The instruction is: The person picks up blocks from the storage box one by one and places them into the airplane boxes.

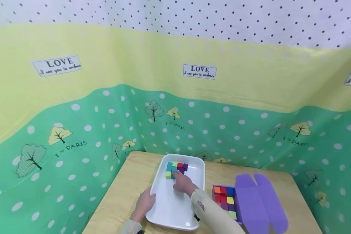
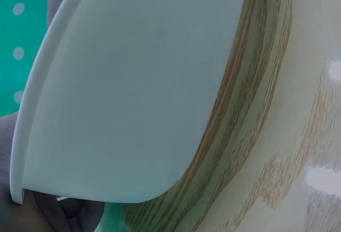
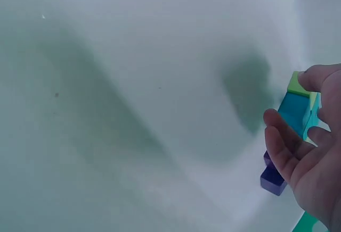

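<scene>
A white tray (image 1: 166,201) lies on the table, with a cluster of small coloured cubes near its far end. Blue, light green, red and purple cubes make up the group. My right hand (image 1: 183,182) reaches over the tray and touches the near side of the cluster. In the right wrist view its thumb lies at a green cube (image 3: 298,84), beside a blue cube (image 3: 293,109); two fingers bend loosely, with nothing seen between them. Purple cubes (image 3: 273,181) sit below those fingers. My left hand (image 1: 145,202) grips the tray's left rim, fingertips partly hidden.
Right of the tray, a purple box (image 1: 237,198) stands with its lid (image 1: 253,204) folded open to the right. Inside are several cubes in orange, red, blue, yellow, purple and green. A printed curtain (image 1: 163,130) hangs behind the wooden table (image 1: 120,182) and along its sides.
</scene>
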A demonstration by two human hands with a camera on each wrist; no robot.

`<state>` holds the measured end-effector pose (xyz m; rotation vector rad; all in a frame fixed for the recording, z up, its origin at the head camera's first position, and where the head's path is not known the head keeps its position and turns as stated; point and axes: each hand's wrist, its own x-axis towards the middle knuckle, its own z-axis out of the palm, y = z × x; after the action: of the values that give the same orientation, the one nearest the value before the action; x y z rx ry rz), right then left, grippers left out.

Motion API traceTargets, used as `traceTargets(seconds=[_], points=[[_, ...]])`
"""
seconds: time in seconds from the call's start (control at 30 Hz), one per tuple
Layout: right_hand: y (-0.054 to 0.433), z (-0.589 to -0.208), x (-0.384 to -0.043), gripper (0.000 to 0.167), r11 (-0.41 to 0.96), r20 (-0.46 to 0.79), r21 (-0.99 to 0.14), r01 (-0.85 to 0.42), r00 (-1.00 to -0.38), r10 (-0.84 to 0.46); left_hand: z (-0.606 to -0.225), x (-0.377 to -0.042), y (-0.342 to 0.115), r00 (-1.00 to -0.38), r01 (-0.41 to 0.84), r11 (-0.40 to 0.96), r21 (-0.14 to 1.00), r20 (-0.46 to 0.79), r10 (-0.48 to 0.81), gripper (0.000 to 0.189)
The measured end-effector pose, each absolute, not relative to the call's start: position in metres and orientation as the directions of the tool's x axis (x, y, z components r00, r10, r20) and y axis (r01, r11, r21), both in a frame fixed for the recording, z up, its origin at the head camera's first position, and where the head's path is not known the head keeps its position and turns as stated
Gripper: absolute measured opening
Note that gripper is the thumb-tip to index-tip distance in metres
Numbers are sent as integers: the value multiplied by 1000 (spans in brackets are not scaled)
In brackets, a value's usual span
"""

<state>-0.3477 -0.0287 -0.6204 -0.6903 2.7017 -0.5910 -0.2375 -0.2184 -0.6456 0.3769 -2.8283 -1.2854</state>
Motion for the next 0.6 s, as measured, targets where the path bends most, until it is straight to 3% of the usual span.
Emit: traceTargets(seconds=[0.17, 0.3, 0.47, 0.6], points=[[-32, -624, -350, 61, 845, -162, -347, -406, -862, -481, -648, -233, -215, -973, -201, 652, 731, -70, -222, 44], [-37, -622, -355, 43, 844, -109, -300, -445, -863, -493, -647, -234, -216, -973, -174, 670, 722, -20, -232, 42], [-41, -629, -355, 13, 826, -78, -372, -423, -872, -482, -649, -237, -216, -974, -174, 659, 732, -30, -224, 43], [-45, -632, -354, 20, 799, -52, -429, -420, -872, -487, -652, -239, -219, -972, -190, 652, 734, -47, -230, 44]])
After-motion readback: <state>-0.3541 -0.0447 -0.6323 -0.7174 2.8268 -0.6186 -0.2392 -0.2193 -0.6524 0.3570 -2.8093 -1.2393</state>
